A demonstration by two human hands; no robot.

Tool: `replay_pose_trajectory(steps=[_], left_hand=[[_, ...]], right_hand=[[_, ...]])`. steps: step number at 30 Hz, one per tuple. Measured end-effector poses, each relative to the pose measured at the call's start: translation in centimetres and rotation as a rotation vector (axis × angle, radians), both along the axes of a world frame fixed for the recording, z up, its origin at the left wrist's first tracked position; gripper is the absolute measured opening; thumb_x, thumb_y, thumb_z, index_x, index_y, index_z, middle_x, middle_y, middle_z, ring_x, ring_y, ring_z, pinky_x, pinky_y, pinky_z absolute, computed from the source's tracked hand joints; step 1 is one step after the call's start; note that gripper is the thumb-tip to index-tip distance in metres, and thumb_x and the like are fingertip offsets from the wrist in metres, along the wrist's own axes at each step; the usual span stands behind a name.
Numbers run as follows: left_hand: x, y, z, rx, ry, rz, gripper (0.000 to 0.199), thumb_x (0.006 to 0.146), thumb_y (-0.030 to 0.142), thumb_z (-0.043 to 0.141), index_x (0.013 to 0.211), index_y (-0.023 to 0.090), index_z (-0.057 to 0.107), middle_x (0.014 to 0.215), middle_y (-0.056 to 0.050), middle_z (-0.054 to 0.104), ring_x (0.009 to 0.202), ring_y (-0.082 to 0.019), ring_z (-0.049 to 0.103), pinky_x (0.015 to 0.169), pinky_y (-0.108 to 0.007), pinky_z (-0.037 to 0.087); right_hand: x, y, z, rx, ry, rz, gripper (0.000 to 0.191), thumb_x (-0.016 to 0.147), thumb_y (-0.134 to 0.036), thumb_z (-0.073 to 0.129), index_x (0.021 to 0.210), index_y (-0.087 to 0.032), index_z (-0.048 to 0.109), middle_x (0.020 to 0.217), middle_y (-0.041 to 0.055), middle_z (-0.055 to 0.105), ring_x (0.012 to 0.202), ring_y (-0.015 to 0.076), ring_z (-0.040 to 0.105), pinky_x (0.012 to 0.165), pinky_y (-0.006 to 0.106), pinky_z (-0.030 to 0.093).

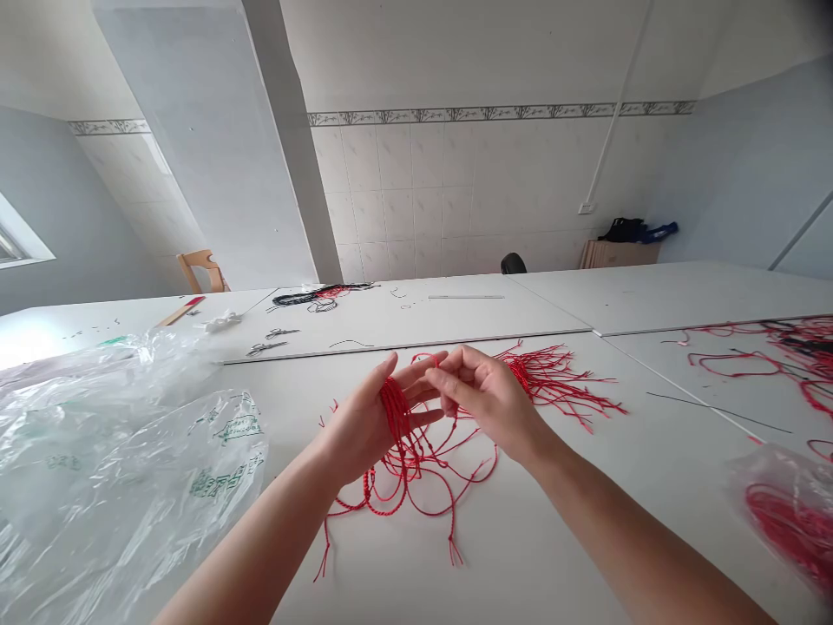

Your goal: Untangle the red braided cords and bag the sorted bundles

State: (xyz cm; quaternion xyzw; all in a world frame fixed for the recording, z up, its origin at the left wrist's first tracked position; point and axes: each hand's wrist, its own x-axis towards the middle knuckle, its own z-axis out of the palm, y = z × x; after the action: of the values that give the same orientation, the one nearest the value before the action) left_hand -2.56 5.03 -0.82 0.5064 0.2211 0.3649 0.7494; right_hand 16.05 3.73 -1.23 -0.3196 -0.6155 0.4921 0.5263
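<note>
My left hand (pixel 370 421) is raised above the white table (pixel 553 538), with a bunch of thin red braided cords (pixel 396 412) draped over its palm and fingers. Their long loops (pixel 429 486) hang down and spread onto the tabletop. My right hand (pixel 485 399) meets the left fingertips and pinches a strand of red cord. More cords with loose, frayed ends (pixel 553 382) fan out behind my right hand.
A crumpled clear plastic bag (pixel 130 495) with green print lies at left. A clear bag of red cord (pixel 790 521) and more loose cords (pixel 768 356) are at right. Scissors (pixel 266 349), a ruler (pixel 179 310) and dark-and-red cords (pixel 318 297) lie farther back.
</note>
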Motion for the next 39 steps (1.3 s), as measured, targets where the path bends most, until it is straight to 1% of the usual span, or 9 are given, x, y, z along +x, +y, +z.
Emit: replay_pose_trajectory(steps=[3, 7, 11, 14, 16, 24, 32, 35, 39], left_hand=[[-0.1, 0.2, 0.0, -0.009, 0.001, -0.045, 0.057, 0.105, 0.06, 0.034, 0.135, 0.027, 0.07, 0.144, -0.008, 0.063, 0.143, -0.032, 0.044, 0.115, -0.05, 0.035], [-0.3, 0.4, -0.2, -0.007, 0.0, -0.045, 0.058, 0.104, 0.061, 0.034, 0.136, 0.028, 0.069, 0.145, -0.008, 0.062, 0.146, -0.032, 0.041, 0.115, -0.049, 0.035], [-0.2, 0.5, -0.6, 0.008, 0.007, 0.006, 0.051, 0.105, 0.055, 0.038, 0.133, 0.026, 0.071, 0.136, -0.009, 0.068, 0.14, -0.032, 0.047, 0.113, -0.048, 0.038], [0.0, 0.3, -0.7, 0.007, 0.008, 0.054, 0.045, 0.105, 0.047, 0.044, 0.132, 0.024, 0.071, 0.129, -0.01, 0.071, 0.134, -0.031, 0.051, 0.111, -0.047, 0.039], [0.2, 0.1, -0.7, 0.019, 0.018, 0.073, 0.043, 0.105, 0.045, 0.047, 0.132, 0.022, 0.072, 0.125, -0.01, 0.072, 0.131, -0.031, 0.054, 0.11, -0.046, 0.04], [0.4, 0.0, -0.4, 0.027, 0.055, 0.044, 0.038, 0.104, 0.042, 0.05, 0.126, 0.02, 0.073, 0.112, -0.009, 0.075, 0.115, -0.027, 0.062, 0.104, -0.042, 0.044], [-0.1, 0.2, -0.2, 0.027, 0.037, 0.013, 0.039, 0.105, 0.043, 0.046, 0.117, 0.022, 0.076, 0.132, -0.009, 0.069, 0.131, -0.03, 0.054, 0.107, -0.045, 0.044], [-0.6, 0.4, -0.1, 0.004, 0.03, -0.028, 0.043, 0.105, 0.046, 0.043, 0.132, 0.026, 0.07, 0.142, -0.008, 0.064, 0.139, -0.031, 0.049, 0.111, -0.048, 0.041], [-0.9, 0.6, 0.2, -0.069, -0.002, -0.018, 0.05, 0.103, 0.048, 0.045, 0.143, 0.022, 0.063, 0.141, -0.013, 0.065, 0.138, -0.033, 0.051, 0.112, -0.051, 0.041]], right_hand=[[0.1, 0.7, -0.2, -0.113, 0.145, -0.006, 0.039, 0.093, -0.054, 0.067, 0.076, -0.022, 0.054, 0.057, -0.0071, 0.042, 0.049, 0.0087, 0.033, 0.049, 0.025, 0.03], [0.1, 0.8, -0.3, -0.19, 0.156, 0.069, 0.039, 0.096, -0.057, 0.059, 0.079, -0.023, 0.053, 0.057, -0.0088, 0.029, 0.049, 0.009, 0.016, 0.048, 0.028, 0.018], [-0.1, 0.2, -0.3, -0.118, -0.048, 0.126, 0.031, 0.096, -0.054, 0.063, 0.094, -0.023, 0.063, 0.067, -0.0063, 0.039, 0.055, 0.0099, 0.03, 0.052, 0.026, 0.029], [-0.4, -0.1, -0.3, -0.052, -0.115, 0.121, 0.028, 0.094, -0.051, 0.067, 0.097, -0.023, 0.067, 0.085, -0.0006, 0.056, 0.075, 0.0128, 0.051, 0.068, 0.025, 0.045], [-0.5, -0.1, -0.4, -0.038, -0.133, 0.12, 0.027, 0.092, -0.048, 0.07, 0.095, -0.022, 0.067, 0.091, 0.0016, 0.061, 0.086, 0.0156, 0.056, 0.075, 0.027, 0.047], [-0.5, -0.1, -0.6, -0.063, -0.245, 0.106, 0.019, 0.088, -0.039, 0.074, 0.087, -0.022, 0.066, 0.073, -0.0034, 0.052, 0.069, 0.0131, 0.044, 0.065, 0.029, 0.04], [0.3, 0.0, 0.0, -0.063, -0.092, 0.156, 0.015, 0.094, -0.037, 0.067, 0.091, -0.023, 0.065, 0.092, 0.0003, 0.058, 0.086, 0.0148, 0.054, 0.076, 0.028, 0.047], [1.2, 0.3, 0.7, -0.104, -0.041, 0.055, 0.016, 0.096, -0.037, 0.064, 0.09, -0.023, 0.063, 0.082, -0.0023, 0.053, 0.069, 0.0105, 0.044, 0.061, 0.023, 0.038], [2.4, 1.1, 1.2, -0.198, 0.218, -0.013, 0.029, 0.095, -0.037, 0.061, 0.072, -0.02, 0.054, 0.07, -0.0031, 0.044, 0.055, 0.0093, 0.028, 0.047, 0.026, 0.018]])
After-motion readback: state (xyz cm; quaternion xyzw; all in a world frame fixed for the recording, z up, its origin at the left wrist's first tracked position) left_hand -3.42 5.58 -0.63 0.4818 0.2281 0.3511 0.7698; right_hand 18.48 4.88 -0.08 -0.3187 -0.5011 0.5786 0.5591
